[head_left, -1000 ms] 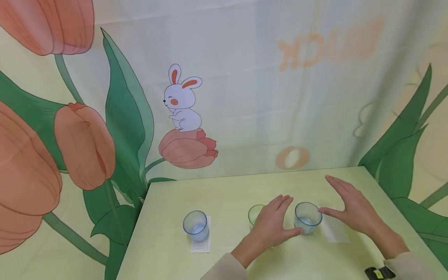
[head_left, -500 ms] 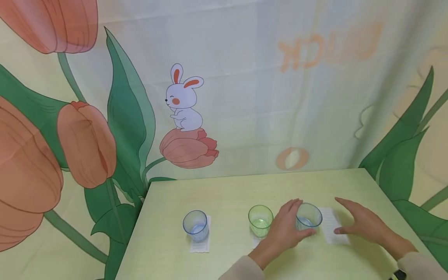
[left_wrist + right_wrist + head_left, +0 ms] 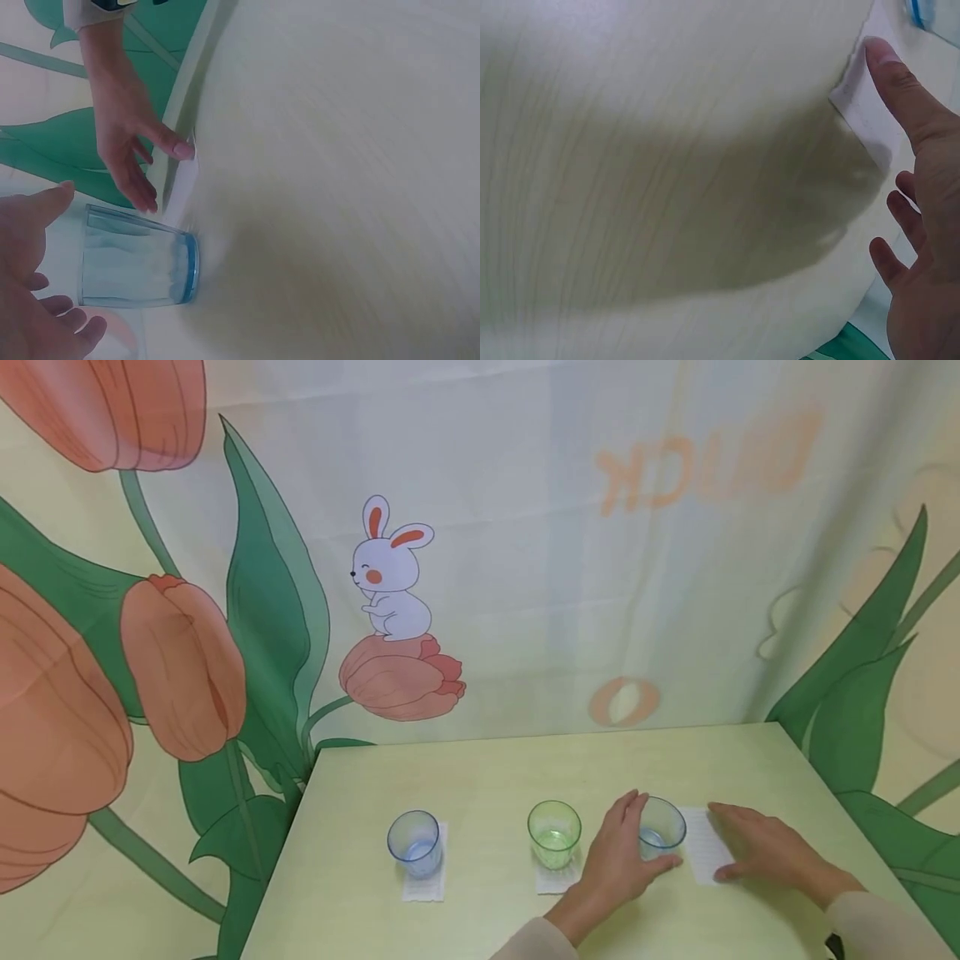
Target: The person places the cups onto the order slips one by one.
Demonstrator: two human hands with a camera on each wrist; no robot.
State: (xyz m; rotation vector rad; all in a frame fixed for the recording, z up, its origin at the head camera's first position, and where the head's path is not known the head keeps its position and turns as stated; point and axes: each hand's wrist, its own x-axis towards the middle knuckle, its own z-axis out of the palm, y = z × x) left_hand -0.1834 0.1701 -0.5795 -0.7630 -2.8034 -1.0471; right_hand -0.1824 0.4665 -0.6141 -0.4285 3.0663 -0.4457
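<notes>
A clear blue glass [image 3: 662, 828] stands upright toward the right of the table. My left hand [image 3: 618, 852] is beside its left side, thumb and fingers spread; the left wrist view shows the glass [image 3: 139, 259] just beyond the fingertips. A strip of white paper [image 3: 705, 847] lies to the right of this glass. Over the strip's right edge is my right hand [image 3: 772, 852], fingers extended. In the right wrist view its thumb [image 3: 900, 82] overlaps the paper [image 3: 862, 112], and the other fingers are loosely bent.
A green glass [image 3: 554, 835] stands mid-table on a paper strip [image 3: 555, 881]. Farther left, another blue glass [image 3: 415, 843] is on its own strip [image 3: 424, 889]. Behind the pale table [image 3: 480, 777] hangs a curtain [image 3: 517, 568] printed with tulips and a rabbit.
My left hand has moved right, from in front of the green glass to the right-hand blue glass, uncovering the green one. My right hand has come down to the paper strip.
</notes>
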